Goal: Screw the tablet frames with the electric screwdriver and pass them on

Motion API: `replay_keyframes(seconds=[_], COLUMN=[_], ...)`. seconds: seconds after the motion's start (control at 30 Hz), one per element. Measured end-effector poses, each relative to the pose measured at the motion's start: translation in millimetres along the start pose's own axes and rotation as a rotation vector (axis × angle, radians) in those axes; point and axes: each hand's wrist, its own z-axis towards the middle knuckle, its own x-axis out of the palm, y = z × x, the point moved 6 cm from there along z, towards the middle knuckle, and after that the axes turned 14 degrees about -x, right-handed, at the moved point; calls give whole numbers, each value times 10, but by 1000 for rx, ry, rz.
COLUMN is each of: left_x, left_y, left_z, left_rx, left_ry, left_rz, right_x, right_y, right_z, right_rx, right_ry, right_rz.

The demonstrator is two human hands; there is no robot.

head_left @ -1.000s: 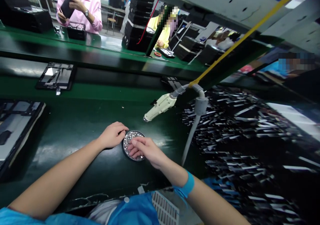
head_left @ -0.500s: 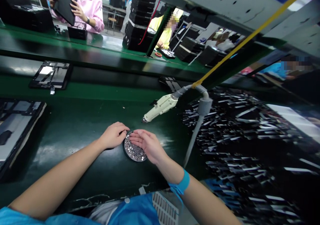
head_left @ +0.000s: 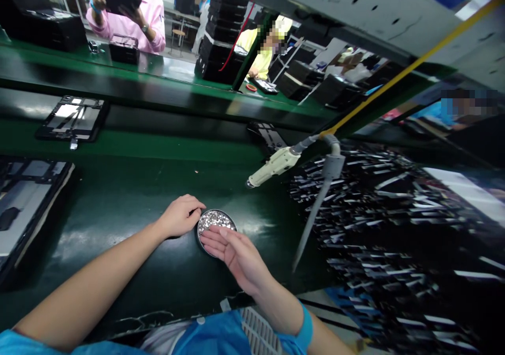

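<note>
A shallow round metal dish [head_left: 200, 245] full of small shiny screw-like pieces [head_left: 215, 219] sits on the green worktop. At its left rim my left hand [head_left: 182, 215] has its fingers curled, thumb and forefinger against the edge. My right hand [head_left: 239, 257] lies over the lower right of the dish, palm turned inward, fingers stretched out and close to the pieces. No held item shows in it. Above and right of the dish hangs a pale electric screwdriver [head_left: 274, 166], apart from both hands.
Opened tablet-like units lie at left [head_left: 29, 208] and on the back strip [head_left: 73, 118]. A grey curved cable [head_left: 311, 223] and a yellow cord [head_left: 398, 79] carry the screwdriver. Dense dark parts with bright strips [head_left: 379, 213] fill the right. A person in pink [head_left: 152, 8] works opposite.
My right hand has moved down toward me across the dish, uncovering its upper part. The screwdriver has swung right and slightly up. My left hand stays at the rim.
</note>
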Motion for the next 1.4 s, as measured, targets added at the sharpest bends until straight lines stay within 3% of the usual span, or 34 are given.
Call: replay_keyframes(seconds=[0.27,0.53,0.63,0.7,0.87,0.97,1.13,1.4], left_x=[25,97,124,136,132,112,90,96], left_y=[1,-29,-22,-14,9,11,1,44], left_z=[-5,-31,-20,-10,-5,-13,-20,-13], left_rx=[-18,-3,-17,-33,-65,-69,-62,-83], left_ry=[23,85,109,119,124,127,145,135], left_rz=[53,184,208,218,214,196,168,156], right_x=[43,-208,-262,-294,-131,-43,122,230], right_y=[-137,-67,-2,81,244,141,59,18], right_z=[188,282,157,53,-99,-45,53,-36], right_rx=[-158,-263,-291,-382,-829,-882,-878,-907], right_ry=[-110,-221,-239,-238,12,139,306,705], right_rz=[189,268,191,-46,-1053,-1385,-1624,-1636])
